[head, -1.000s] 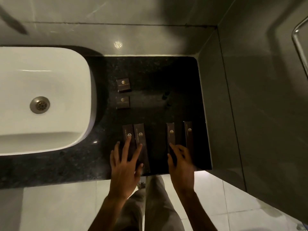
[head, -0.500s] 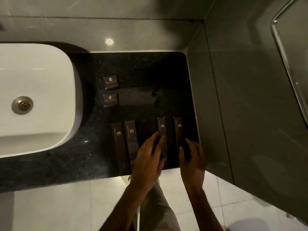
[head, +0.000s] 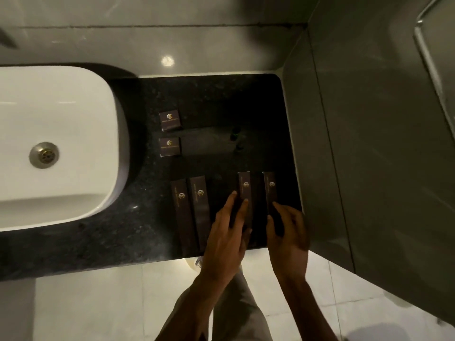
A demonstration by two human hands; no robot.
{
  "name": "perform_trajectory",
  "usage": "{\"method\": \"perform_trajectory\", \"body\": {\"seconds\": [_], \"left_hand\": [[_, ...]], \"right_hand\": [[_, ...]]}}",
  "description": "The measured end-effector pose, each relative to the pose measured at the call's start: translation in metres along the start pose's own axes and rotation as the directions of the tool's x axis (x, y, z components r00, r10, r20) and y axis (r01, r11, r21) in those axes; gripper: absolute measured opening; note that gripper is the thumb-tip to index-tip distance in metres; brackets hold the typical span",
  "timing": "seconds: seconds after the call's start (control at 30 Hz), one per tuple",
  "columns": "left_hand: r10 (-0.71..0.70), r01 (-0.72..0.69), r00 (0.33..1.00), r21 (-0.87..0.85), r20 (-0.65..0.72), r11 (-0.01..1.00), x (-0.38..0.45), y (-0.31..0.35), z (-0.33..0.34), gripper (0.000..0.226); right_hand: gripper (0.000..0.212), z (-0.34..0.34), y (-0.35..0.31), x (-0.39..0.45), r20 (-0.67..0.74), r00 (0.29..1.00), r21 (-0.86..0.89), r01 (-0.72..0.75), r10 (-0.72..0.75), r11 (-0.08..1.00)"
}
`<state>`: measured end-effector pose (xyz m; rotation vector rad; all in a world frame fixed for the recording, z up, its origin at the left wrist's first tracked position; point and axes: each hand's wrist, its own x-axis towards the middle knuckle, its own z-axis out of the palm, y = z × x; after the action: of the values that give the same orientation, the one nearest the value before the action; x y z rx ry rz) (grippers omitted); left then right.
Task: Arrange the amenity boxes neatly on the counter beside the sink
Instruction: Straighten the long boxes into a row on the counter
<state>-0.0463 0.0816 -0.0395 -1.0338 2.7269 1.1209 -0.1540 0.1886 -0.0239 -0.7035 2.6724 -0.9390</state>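
Several dark brown amenity boxes with gold logos lie on the black granite counter (head: 216, 102). Two small square boxes (head: 169, 119) (head: 169, 146) sit one behind the other near the sink. Two long boxes (head: 183, 210) (head: 200, 205) lie side by side, touching, near the front edge. Further right, a third long box (head: 244, 183) and a fourth (head: 270, 188) lie parallel with a gap between them. My left hand (head: 226, 235) has its fingers around the third box's near end. My right hand (head: 288, 237) grips the near end of the fourth box, hiding it.
A white basin (head: 108, 114) with a metal drain (head: 44, 155) fills the left side. A grey wall panel (head: 307, 143) bounds the counter on the right, close to the fourth box. The back wall is tiled. Pale floor tiles and my trouser legs show below the counter's front edge.
My left hand has left the touching pair of long boxes and moved right onto the third box. My right hand shifted from the third box to the fourth.
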Motion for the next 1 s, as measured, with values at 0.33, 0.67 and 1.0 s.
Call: {"method": "perform_trajectory", "body": {"seconds": [0.33,0.67,1.0], "left_hand": [[-0.217,0.215,0.976,0.183,-0.010,0.959,-0.052,-0.121,-0.074,0.088],[-0.188,0.185,0.982,0.211,-0.004,0.960,-0.049,-0.119,-0.069,0.101],[-0.178,0.178,0.984,0.184,-0.018,0.967,-0.049,-0.126,-0.075,0.101]], "right_hand": [[0.070,0.085,-0.064,-0.015,0.662,0.743,-0.087,0.199,-0.092,0.976],[0.073,0.087,-0.054,-0.013,0.626,0.777,-0.055,0.131,-0.068,0.990],[0.074,0.087,-0.052,-0.016,0.625,0.780,-0.041,0.092,-0.046,0.995]]}}
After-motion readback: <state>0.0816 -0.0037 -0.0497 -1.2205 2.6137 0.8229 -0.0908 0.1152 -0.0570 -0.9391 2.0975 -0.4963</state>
